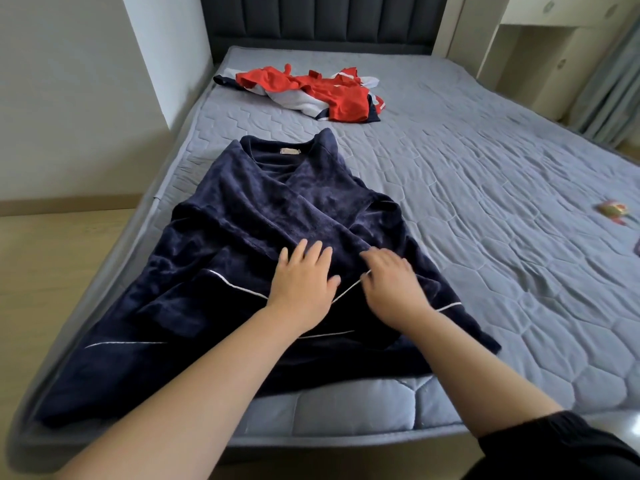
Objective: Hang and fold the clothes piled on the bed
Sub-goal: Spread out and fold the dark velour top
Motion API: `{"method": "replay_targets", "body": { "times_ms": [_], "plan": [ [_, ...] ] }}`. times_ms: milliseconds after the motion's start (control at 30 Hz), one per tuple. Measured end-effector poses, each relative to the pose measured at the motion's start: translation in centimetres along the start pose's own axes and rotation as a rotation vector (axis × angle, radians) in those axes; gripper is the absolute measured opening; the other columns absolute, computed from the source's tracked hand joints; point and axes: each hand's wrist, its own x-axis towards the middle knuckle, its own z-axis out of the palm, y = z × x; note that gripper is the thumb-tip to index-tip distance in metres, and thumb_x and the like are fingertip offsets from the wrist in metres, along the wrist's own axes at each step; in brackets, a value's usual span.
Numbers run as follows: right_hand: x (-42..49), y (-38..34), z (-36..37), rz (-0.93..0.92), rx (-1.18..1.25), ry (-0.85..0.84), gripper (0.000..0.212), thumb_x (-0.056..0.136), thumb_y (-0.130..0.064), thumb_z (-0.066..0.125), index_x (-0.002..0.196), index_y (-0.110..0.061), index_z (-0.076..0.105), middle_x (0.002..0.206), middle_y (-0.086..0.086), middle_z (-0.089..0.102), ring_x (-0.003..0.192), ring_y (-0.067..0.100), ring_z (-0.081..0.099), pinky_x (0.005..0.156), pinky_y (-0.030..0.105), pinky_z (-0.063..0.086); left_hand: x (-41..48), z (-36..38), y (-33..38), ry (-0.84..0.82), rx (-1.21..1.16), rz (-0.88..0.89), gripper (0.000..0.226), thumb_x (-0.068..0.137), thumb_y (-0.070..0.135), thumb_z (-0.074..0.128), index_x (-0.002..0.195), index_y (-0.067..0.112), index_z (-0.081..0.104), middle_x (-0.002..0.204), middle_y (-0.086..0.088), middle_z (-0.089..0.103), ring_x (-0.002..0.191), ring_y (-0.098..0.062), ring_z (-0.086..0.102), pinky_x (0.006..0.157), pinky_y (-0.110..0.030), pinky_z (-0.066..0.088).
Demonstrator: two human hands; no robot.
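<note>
A navy fleece robe (242, 209) is lying spread at the bed's (485, 202) seven o'clock. The left hand (301, 285) is pressing it, fingers splayed. The right hand (391, 285) is lying bent-fingered on it; I cannot tell its grip. Red-and-white clothes (311, 90) are lying at twelve o'clock.

We have the widest open stretch on the right half of the bed (485, 237). Bare quilted mattress runs there from the near edge up to the headboard (322, 19), broken only by a small colourful object (614, 211) near the right border. The navy robe (242, 209) covers the near left part and spills over the bed's left edge. Farther off, the red, white and navy clothes pile (311, 91) lies left of centre, with a free strip of mattress between it and the robe's collar. Left of the bed, open floor (52, 271) runs to the wall (69, 98). A cabinet (554, 57) closes the far right corner.
</note>
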Motion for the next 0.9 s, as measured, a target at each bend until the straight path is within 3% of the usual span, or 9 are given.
{"method": "replay_targets", "body": {
  "times_ms": [33, 100, 267, 433, 500, 567, 667, 767, 900],
  "plan": [
    [-0.6, 0.3, 1.0, -0.026, -0.077, -0.148, 0.048, 0.098, -0.034, 0.038, 0.144, -0.019, 0.036, 0.153, 0.004, 0.031, 0.142, 0.028, 0.023, 0.113, 0.048, 0.018, -0.5, 1.1, 0.0, -0.15, 0.061, -0.013, 0.066, 0.099, 0.05, 0.028, 0.152, 0.013, 0.016, 0.159, -0.004, 0.015, 0.146, -0.026, 0.009, 0.117, -0.045, 0.013],
    [-1.2, 2.3, 1.8, 0.078, -0.179, -0.338, 0.057, 0.099, -0.048, 0.027, 0.152, -0.029, 0.014, 0.161, -0.005, 0.006, 0.148, 0.022, 0.002, 0.115, 0.052, 0.002, -1.6, 3.1, -0.5, -0.315, 0.135, -0.017, 0.072, 0.098, 0.057, 0.017, 0.153, 0.014, -0.003, 0.161, -0.002, -0.008, 0.147, -0.023, -0.011, 0.118, -0.046, -0.002],
    [-0.9, 4.8, 0.7, 0.447, -0.24, -0.223, 0.065, 0.095, -0.036, 0.025, 0.153, -0.016, 0.003, 0.161, 0.004, -0.004, 0.147, 0.026, -0.01, 0.115, 0.054, -0.006, -1.5, 4.4, -1.4, -0.282, 0.144, 0.0, 0.077, 0.091, 0.064, 0.004, 0.152, 0.018, -0.004, 0.16, 0.0, -0.011, 0.146, -0.023, -0.016, 0.116, -0.047, -0.008],
    [-0.6, 3.4, 0.2, 0.283, -0.082, -0.024, 0.057, 0.1, -0.036, 0.029, 0.151, -0.017, 0.016, 0.16, 0.007, 0.008, 0.147, 0.024, 0.002, 0.116, 0.048, 0.003, -1.6, 3.7, -0.5, -0.248, 0.101, 0.042, 0.073, 0.09, 0.065, 0.006, 0.152, 0.028, -0.004, 0.161, -0.002, -0.006, 0.146, -0.027, -0.015, 0.115, -0.051, -0.007],
    [-0.6, 4.4, -0.7, 0.403, 0.0, -0.053, 0.049, 0.1, -0.03, 0.03, 0.145, -0.011, 0.029, 0.155, 0.012, 0.025, 0.141, 0.03, 0.021, 0.111, 0.047, 0.019, -1.5, 3.1, 0.8, -0.228, 0.031, 0.105, 0.069, 0.094, 0.062, 0.015, 0.153, 0.028, 0.001, 0.161, 0.0, -0.004, 0.146, -0.025, -0.015, 0.115, -0.052, -0.006],
    [-0.8, 5.9, -2.0, 0.511, 0.111, -0.138, 0.04, 0.097, -0.02, 0.034, 0.134, -0.006, 0.04, 0.14, 0.016, 0.043, 0.127, 0.034, 0.04, 0.095, 0.041, 0.035, -1.5, 2.4, 2.8, -0.188, -0.034, 0.227, 0.067, 0.096, 0.059, 0.022, 0.153, 0.026, 0.01, 0.161, 0.0, 0.0, 0.147, -0.022, -0.013, 0.116, -0.051, -0.005],
    [-1.5, 7.9, -3.7, 0.522, 0.154, -0.24, 0.034, 0.093, -0.015, 0.046, 0.125, -0.006, 0.045, 0.127, 0.017, 0.054, 0.113, 0.032, 0.052, 0.08, 0.033, 0.037, -1.4, 1.7, 6.6, -0.123, -0.06, 0.47, 0.066, 0.092, 0.061, 0.032, 0.146, 0.024, 0.034, 0.159, -0.003, 0.017, 0.147, -0.02, -0.001, 0.116, -0.049, -0.002],
    [-3.6, 9.3, -5.7, 0.428, 0.186, -0.312, 0.049, 0.083, -0.029, 0.07, 0.123, -0.012, 0.047, 0.119, 0.007, 0.058, 0.098, 0.021, 0.053, 0.076, 0.027, 0.036, -1.9, 2.1, 10.2, -0.15, 0.004, 0.57, 0.065, 0.085, 0.063, 0.046, 0.132, 0.019, 0.054, 0.148, -0.003, 0.037, 0.141, -0.022, 0.02, 0.115, -0.048, 0.01],
    [-7.1, 10.7, -7.7, 0.216, 0.078, -0.681, 0.088, 0.062, -0.035, 0.085, 0.135, -0.027, 0.037, 0.124, -0.007, 0.052, 0.104, 0.01, 0.051, 0.087, 0.024, 0.04, -2.3, 3.0, 12.3, -0.128, 0.018, 0.489, 0.04, 0.084, 0.038, 0.055, 0.116, 0.013, 0.059, 0.129, -0.003, 0.049, 0.125, -0.025, 0.037, 0.098, -0.038, 0.035]
  ]
}}
